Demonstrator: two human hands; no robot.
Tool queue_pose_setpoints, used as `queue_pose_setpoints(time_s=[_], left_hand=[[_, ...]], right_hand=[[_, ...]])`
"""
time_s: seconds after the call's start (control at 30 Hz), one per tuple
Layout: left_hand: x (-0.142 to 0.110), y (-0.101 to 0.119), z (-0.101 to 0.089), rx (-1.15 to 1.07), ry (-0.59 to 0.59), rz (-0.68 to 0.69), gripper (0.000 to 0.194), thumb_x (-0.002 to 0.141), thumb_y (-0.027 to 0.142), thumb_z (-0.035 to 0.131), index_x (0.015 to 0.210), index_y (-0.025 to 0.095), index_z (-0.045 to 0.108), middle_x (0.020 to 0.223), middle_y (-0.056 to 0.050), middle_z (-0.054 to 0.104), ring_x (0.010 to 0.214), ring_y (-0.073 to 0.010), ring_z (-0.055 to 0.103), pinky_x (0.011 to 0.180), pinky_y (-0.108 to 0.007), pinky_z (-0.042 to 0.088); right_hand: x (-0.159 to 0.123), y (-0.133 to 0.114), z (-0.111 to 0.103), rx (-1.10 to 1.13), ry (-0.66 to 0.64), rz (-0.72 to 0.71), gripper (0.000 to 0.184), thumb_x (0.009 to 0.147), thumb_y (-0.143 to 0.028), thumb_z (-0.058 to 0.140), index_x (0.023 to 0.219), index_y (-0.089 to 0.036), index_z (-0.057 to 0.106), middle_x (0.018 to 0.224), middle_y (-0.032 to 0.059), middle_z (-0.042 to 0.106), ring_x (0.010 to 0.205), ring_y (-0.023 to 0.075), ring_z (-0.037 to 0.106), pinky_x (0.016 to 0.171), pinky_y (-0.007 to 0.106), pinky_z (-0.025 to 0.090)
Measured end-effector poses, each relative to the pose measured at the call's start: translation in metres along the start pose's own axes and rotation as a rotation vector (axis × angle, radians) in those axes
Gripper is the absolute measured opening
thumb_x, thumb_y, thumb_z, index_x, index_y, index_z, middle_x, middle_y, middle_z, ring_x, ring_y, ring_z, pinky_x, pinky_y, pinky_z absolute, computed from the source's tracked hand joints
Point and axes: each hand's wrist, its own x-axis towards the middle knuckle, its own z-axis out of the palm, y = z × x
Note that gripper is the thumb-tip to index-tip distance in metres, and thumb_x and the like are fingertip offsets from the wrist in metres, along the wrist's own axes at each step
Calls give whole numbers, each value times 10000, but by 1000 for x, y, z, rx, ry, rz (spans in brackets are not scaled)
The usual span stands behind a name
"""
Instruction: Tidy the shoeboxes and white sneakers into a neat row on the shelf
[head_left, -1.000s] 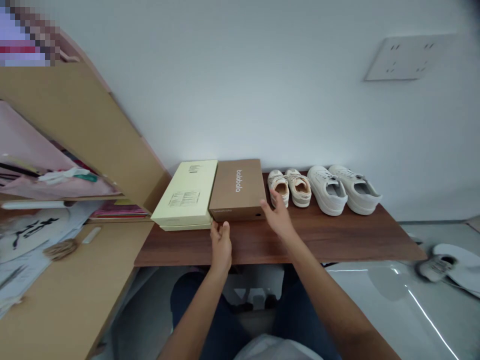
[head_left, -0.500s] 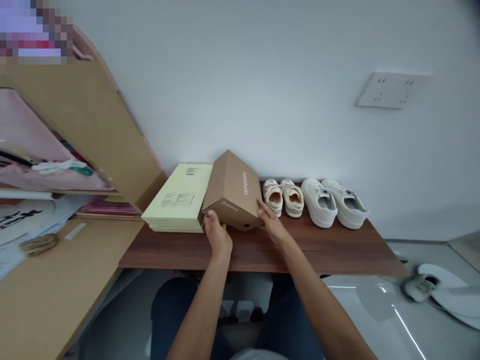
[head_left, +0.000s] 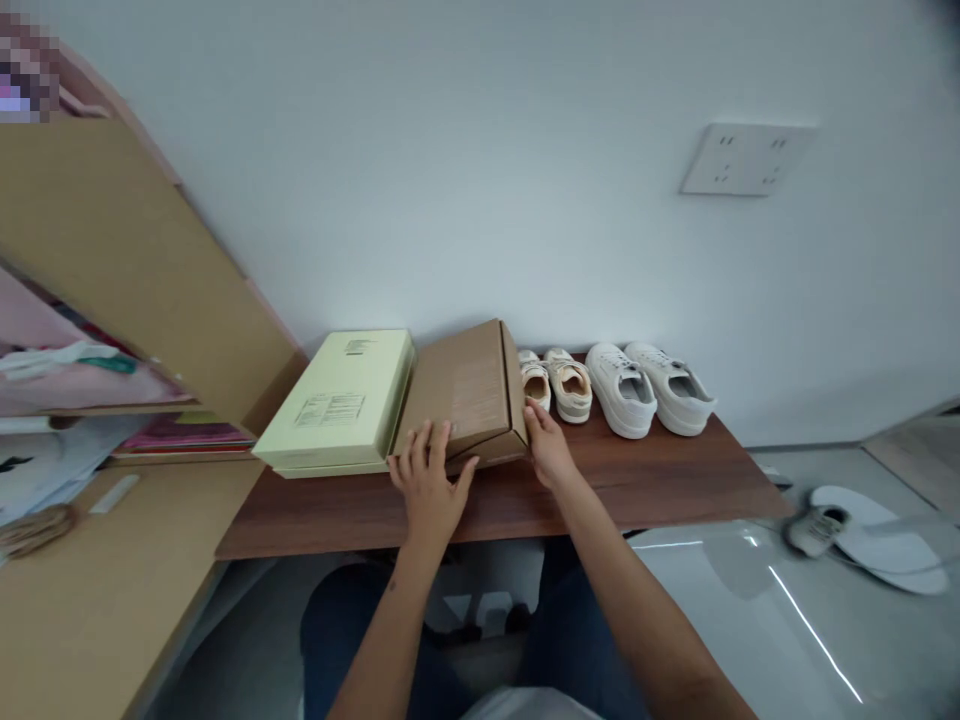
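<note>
A brown cardboard shoebox (head_left: 459,385) rests tilted on the dark wooden shelf board (head_left: 570,500), its right side raised. Fingers of my right hand (head_left: 550,448) are closed on its front right corner. My left hand (head_left: 431,492) lies with spread fingers on the box's front left part, thumb apart. Close against the left of it is a pale yellow box (head_left: 337,395) with printed labels. Just right of the brown box stand small cream shoes (head_left: 570,388), partly hidden by it, and then a pair of larger white sneakers (head_left: 626,395).
A tan desk (head_left: 135,570) with papers and a twine bundle (head_left: 37,530) adjoins on the left, under a slanted panel (head_left: 150,240). The white wall behind carries a socket plate (head_left: 746,160). On the floor at right lies a grey shoe (head_left: 817,530) by a white round base (head_left: 892,545).
The brown box has rolled over, so its lettered face no longer shows and a plain face is up. My left hand has shifted from gripping its corner to lying spread on it.
</note>
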Motion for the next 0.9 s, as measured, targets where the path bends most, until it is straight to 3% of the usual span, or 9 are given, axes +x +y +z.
queue_pose_setpoints(time_s=[0.1,0.2,0.3,0.4,0.5,0.6,0.7,0.83,0.9], left_hand=[[1,-2,12,67,13,-18,580,892,493,582,1411,238,536,1466,-198,490,1412,-404,339,1128,-685,129],[10,-4,23,103,-10,18,498,908,438,571,1367,244,585,1447,-202,510,1400,-410,356,1114,-722,88],[19,-12,26,105,-39,47,461,911,396,570,1347,247,599,1442,-205,514,1394,-416,367,1101,-746,77],[22,-6,26,60,-11,35,488,909,374,566,1362,195,568,1486,-237,445,1427,-435,305,1097,-754,98],[21,34,43,-127,39,69,515,918,346,541,1388,140,504,1505,-257,391,1453,-395,278,1139,-666,199],[27,93,84,-390,-155,253,513,911,290,539,1409,190,463,1492,-201,423,1435,-312,346,1163,-543,283],[44,127,131,-425,-144,-16,530,823,226,633,1326,133,493,1519,-243,345,1459,-373,281,1151,-594,267],[61,120,163,-592,-86,-318,206,844,219,601,1042,167,570,1403,-206,474,1354,-309,458,1095,-476,392],[62,113,168,-719,-48,-483,213,879,322,594,1031,179,550,1238,-171,599,1209,-268,580,1040,-442,450]], right_hand=[[6,9,7,-169,46,-111,393,903,-456,502,1111,-197,714,1225,111,703,1210,258,605,1083,455,427],[-2,4,-4,-332,43,-282,299,888,-371,536,1030,-215,748,1186,116,714,1183,271,616,1091,460,414],[-9,-5,-40,-389,104,-444,260,878,-345,564,1033,-248,749,1203,100,698,1182,264,605,1094,450,409],[2,-10,-83,-517,209,-468,297,877,-326,557,1104,-222,719,1235,136,662,1220,300,563,1095,500,390],[27,-6,-108,-666,218,-428,384,858,-300,568,1196,-141,658,1283,205,601,1280,344,501,1107,529,362],[49,4,-107,-699,159,-378,453,829,-302,608,1240,-113,592,1306,227,563,1274,342,506,1082,499,397],[57,12,-100,-674,165,-321,466,829,-342,610,1230,-115,541,1249,224,593,1195,328,566,1028,476,445],[55,17,-106,-508,339,-185,531,874,-483,543,1269,-139,458,1219,206,630,1174,312,595,1016,476,460],[54,19,-108,-381,358,-128,559,887,-541,505,1291,-162,428,1262,190,624,1195,284,595,990,444,496]])
